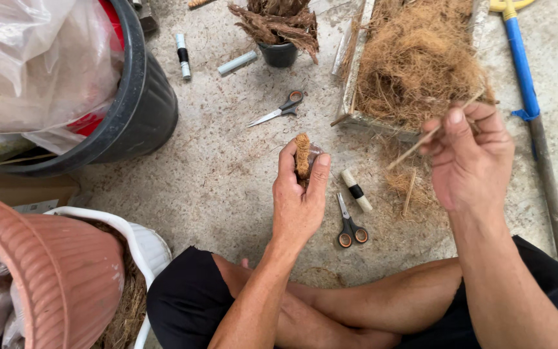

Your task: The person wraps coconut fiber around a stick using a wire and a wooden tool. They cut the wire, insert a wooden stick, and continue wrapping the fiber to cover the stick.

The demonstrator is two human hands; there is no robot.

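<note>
Single head-worn view, looking steeply down from close above crossed legs, both hands and concrete floor [227,161]

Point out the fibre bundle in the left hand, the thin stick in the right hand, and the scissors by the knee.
fibre bundle [302,155], head view, upper middle of roll
thin stick [414,147], head view, mid shaft
scissors [350,226], head view, near pivot

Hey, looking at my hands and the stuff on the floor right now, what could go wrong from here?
The thin stick pinched in your right hand looks slender and might snap or poke the left hand that holds the small fibre bundle. The bundle sits only between fingertips, so it could slip or unravel. The scissors lie on the floor just ahead of your crossed legs, within range of a shifting knee.
</note>
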